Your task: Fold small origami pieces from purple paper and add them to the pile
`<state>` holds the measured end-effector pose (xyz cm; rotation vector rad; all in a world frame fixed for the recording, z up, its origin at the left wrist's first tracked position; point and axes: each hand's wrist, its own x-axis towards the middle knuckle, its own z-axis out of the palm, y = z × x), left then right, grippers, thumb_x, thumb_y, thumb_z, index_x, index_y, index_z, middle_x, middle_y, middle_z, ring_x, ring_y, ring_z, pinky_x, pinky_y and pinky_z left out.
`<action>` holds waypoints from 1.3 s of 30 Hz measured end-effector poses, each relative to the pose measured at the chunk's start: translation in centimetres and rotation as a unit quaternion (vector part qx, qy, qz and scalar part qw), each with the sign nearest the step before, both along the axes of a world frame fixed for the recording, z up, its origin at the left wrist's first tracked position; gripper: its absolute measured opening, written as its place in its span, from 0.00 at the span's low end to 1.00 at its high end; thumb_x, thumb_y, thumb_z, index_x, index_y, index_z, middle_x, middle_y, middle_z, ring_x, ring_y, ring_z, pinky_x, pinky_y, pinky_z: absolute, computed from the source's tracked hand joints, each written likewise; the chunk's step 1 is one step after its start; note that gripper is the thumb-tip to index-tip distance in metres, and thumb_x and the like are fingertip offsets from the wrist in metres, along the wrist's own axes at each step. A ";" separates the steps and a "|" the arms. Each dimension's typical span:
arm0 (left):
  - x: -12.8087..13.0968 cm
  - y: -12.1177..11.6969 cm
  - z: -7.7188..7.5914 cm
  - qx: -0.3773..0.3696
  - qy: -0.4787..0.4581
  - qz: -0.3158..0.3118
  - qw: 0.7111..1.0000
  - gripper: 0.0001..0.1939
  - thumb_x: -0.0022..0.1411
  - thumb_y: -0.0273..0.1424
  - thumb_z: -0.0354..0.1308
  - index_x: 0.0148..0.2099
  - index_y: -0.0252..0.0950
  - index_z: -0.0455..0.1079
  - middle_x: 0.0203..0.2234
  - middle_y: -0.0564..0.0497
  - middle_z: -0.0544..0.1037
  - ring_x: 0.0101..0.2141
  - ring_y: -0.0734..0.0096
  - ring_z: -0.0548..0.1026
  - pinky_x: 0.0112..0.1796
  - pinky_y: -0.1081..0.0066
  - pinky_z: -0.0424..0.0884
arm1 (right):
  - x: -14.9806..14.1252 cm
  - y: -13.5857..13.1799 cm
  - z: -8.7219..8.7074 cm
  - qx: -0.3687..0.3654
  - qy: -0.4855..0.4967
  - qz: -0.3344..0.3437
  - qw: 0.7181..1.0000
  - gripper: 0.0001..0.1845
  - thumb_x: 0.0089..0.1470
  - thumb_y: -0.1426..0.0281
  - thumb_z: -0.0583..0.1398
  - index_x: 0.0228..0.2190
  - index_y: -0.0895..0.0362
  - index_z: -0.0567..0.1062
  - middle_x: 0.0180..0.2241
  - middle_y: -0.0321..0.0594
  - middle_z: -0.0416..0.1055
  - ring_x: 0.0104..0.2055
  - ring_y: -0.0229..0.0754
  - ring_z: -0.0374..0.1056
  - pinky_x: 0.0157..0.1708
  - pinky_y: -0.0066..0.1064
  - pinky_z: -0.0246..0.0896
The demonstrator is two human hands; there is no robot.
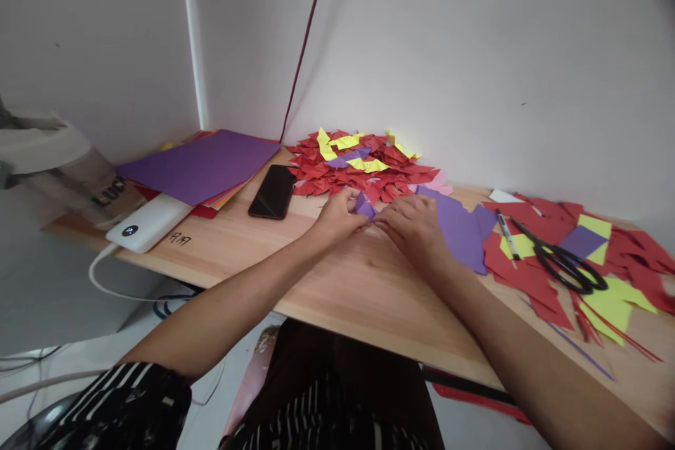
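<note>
A small purple folded paper piece lies on the wooden table, pinched from both sides. My left hand grips its left side with closed fingers. My right hand presses and pinches its right side, fingers together. Just behind the hands is a heap of folded red, yellow and purple paper pieces. A larger purple sheet lies under and beside my right hand.
A black phone and a white power bank with a cable sit left of the hands, near a stack of coloured paper sheets. Black scissors, a pen and red and yellow paper scraps cover the right side.
</note>
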<state>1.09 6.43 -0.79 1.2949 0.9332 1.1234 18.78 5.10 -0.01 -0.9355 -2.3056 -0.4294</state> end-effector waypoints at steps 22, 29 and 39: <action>-0.2 -0.2 0.6 0.089 0.108 0.001 0.990 0.17 0.48 0.20 0.59 0.42 0.34 0.65 0.34 0.50 0.77 0.37 0.69 0.76 0.39 0.71 0.70 | 0.2 -0.1 0.1 -0.366 0.241 0.000 0.899 0.06 0.56 0.66 0.58 0.30 0.55 0.73 0.31 0.37 0.74 0.33 0.41 0.68 0.32 0.30 0.59; 0.0 -0.1 0.3 0.024 0.045 -0.028 0.998 0.16 0.48 0.20 0.60 0.40 0.35 0.63 0.27 0.54 0.75 0.24 0.77 0.73 0.28 0.76 0.68 | 0.2 -0.1 0.6 -0.382 0.252 0.007 0.889 0.08 0.55 0.65 0.58 0.28 0.55 0.73 0.27 0.36 0.73 0.29 0.39 0.66 0.29 0.29 0.57; -0.3 -0.2 0.7 -0.026 0.031 -0.083 0.996 0.10 0.51 0.21 0.61 0.37 0.29 0.67 0.25 0.49 0.77 0.24 0.75 0.76 0.27 0.76 0.70 | 0.2 -0.1 1.0 -0.388 0.260 -0.020 0.884 0.08 0.52 0.65 0.58 0.25 0.55 0.71 0.22 0.35 0.69 0.25 0.37 0.62 0.24 0.28 0.53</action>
